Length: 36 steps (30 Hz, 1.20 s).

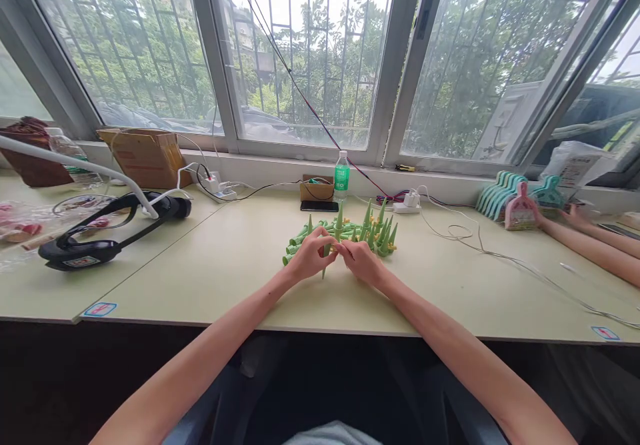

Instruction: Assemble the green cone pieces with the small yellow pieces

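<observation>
My left hand (314,255) pinches a green spike (324,272) at centre, my right hand (363,260) curled alongside, its hold unclear, while spikes (385,237) standing at one o'clock and stalks (289,259) lying at ten suggest partway, the twelve-o'clock bottle's (343,194) green label (341,178) illegible.

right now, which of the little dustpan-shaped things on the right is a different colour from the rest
The pink one, just right of the row of teal ones: it alone is pink, while the others in view are teal.
</observation>
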Motion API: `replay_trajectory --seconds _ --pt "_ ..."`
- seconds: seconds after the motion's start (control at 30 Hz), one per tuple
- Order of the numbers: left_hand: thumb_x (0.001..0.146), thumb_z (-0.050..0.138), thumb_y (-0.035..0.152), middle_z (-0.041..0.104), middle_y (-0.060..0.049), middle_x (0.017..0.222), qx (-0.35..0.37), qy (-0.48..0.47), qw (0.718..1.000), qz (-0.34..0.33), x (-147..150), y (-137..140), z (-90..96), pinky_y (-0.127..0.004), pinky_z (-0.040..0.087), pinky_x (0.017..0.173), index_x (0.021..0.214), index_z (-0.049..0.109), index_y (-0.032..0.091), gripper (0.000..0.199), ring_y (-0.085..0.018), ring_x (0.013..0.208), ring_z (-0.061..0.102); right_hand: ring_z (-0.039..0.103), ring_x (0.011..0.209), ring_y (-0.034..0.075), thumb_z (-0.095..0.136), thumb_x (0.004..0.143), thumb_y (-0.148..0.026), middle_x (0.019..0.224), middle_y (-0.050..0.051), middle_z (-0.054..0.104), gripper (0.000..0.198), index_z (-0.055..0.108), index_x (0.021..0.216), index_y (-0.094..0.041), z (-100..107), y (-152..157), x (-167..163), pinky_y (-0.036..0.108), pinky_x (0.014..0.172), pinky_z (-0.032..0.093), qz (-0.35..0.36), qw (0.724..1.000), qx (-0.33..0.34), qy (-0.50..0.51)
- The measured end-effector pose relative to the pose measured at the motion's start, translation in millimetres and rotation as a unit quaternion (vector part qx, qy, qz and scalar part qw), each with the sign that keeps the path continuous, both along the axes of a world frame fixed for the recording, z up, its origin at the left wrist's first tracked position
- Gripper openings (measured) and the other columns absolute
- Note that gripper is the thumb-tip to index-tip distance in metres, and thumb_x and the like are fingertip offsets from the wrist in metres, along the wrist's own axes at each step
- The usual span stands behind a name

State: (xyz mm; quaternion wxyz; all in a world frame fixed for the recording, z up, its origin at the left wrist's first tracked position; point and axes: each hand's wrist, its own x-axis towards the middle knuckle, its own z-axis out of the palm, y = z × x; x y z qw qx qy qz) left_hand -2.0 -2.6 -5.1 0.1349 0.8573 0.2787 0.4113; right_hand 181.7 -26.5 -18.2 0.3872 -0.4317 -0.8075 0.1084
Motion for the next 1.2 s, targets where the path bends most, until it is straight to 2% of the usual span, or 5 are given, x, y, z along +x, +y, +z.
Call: replay_trajectory --seconds 0.27,0.4,0.67,0.97,1.2 --pt "0.081 0.062 0.019 0.049 -0.001 0.089 -0.006 -0.006 1.000 0.027 0.0 2.8 -2.9 -0.022 0.043 0.053 0.089 0.067 0.018 0.010 -0.003 0.052 0.043 0.039 0.046 0.010 0.046 0.094 -0.044 0.052 -0.007 0.047 0.025 0.050 0.092 -0.020 0.5 -1.9 -2.7 0.021 0.052 0.032 -0.002 0.999 -0.004 0.033" --pt "0.082 0.061 0.020 0.049 -0.001 0.090 -0.004 -0.005 1.000 0.019 0.0 2.7 -2.9 -0.022 0.043 0.053 0.090 0.067 0.019 0.010 -0.003 0.051 0.042 0.038 0.046 0.010 0.042 0.096 -0.041 0.054 -0.006 0.048 0.024 0.049 0.087 -0.020 0.4 -0.7 -1.8 0.021 0.051 0.030 0.003 1.000 -0.004 0.025" --pt "0.082 0.062 0.019 0.049 -0.001 0.089 0.009 0.001 1.000 0.005 -0.4 1.2 -1.4 -0.021 0.043 0.052 0.088 0.066 0.018 0.007 -0.002 0.049 0.041 0.035 0.047 0.009 0.033 0.099 -0.044 0.057 -0.004 0.048 0.038 0.041 0.071 -0.020 -0.4 0.1 0.0 0.022 0.049 0.027 0.004 1.000 -0.005 0.015" --pt "0.081 0.062 0.019 0.049 -0.001 0.089 0.001 0.003 1.000 0.021 -0.5 1.2 -0.6 -0.022 0.044 0.053 0.090 0.067 0.018 0.010 -0.003 0.052 0.043 0.042 0.047 0.010 0.047 0.094 -0.040 0.054 -0.006 0.050 0.020 0.051 0.092 -0.020 1.8 -2.1 -2.9 0.020 0.052 0.033 0.000 1.000 -0.004 0.028" --pt "0.083 0.061 0.020 0.049 -0.001 0.089 0.004 0.002 1.000 0.010 -0.6 0.4 -0.1 -0.022 0.045 0.053 0.090 0.067 0.018 0.009 -0.002 0.051 0.043 0.038 0.046 0.009 0.040 0.097 -0.039 0.057 -0.004 0.050 0.026 0.050 0.083 -0.020 1.4 -1.5 -1.6 0.021 0.050 0.030 0.003 1.000 -0.007 0.020"
